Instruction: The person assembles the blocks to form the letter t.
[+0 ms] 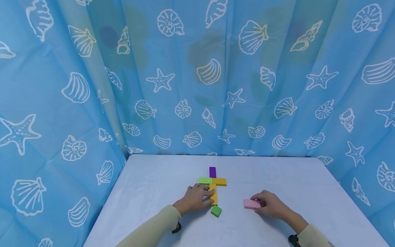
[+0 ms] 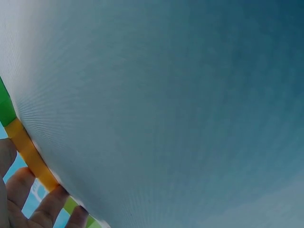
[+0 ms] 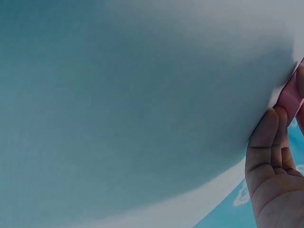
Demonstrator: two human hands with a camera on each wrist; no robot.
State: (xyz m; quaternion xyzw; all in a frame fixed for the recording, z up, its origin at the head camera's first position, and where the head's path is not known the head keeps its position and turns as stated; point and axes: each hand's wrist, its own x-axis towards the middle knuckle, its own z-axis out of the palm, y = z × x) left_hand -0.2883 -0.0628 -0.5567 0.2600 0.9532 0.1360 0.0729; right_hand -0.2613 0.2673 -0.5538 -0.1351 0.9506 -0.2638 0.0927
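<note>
Flat foam blocks lie in a cross shape at mid-table: a purple block (image 1: 212, 172) farthest, a light green block (image 1: 205, 180) and an orange block (image 1: 220, 181) side by side, and a long orange block (image 1: 214, 196) running toward me. A dark green block (image 1: 216, 210) sits at its near end. My left hand (image 1: 206, 196) rests with straight fingers on the long orange block (image 2: 29, 153); its fingers (image 2: 47, 209) show beside it. To the right, my right hand (image 1: 258, 202) pinches a pink block (image 1: 250, 203) on the table, whose edge (image 3: 288, 96) shows by my fingers (image 3: 264, 142).
The white table (image 1: 154, 192) is ringed on three sides by a blue curtain (image 1: 197, 85) printed with shells and starfish. The table's left edge runs close to the curtain. Both sleeves are pale yellow.
</note>
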